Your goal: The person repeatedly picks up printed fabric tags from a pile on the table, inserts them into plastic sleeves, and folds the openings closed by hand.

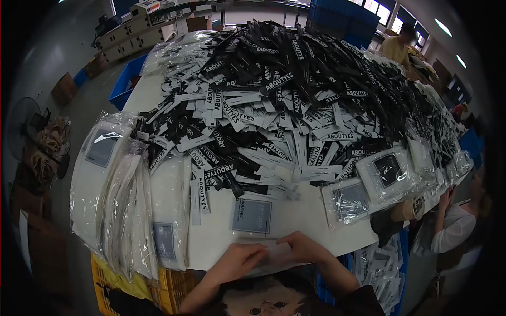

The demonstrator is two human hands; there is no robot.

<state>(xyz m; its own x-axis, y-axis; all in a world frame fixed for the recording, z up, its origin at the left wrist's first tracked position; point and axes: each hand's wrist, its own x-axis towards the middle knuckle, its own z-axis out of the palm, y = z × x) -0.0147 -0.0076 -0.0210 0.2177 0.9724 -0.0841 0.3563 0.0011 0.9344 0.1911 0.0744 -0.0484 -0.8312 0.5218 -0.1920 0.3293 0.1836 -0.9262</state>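
My left hand (242, 259) and my right hand (301, 246) are at the table's near edge, each closed on a translucent plastic bag (275, 254) stretched between them. Just beyond the bag, a grey printed card (252, 216) lies flat on the white table (213, 239). Behind it rises a large heap of black and white ABOUTYES packets (284, 89). Clear-wrapped packs (113, 179) are lined up to the left, and more wrapped packs (387, 171) lie to the right.
Below the table are a yellow crate (176, 289) at left and a blue crate (403, 258) with packets at right. A brown cup (408, 209) stands near the right edge. Two people (395, 50) are around the table's right side. A fan (31, 129) stands far left.
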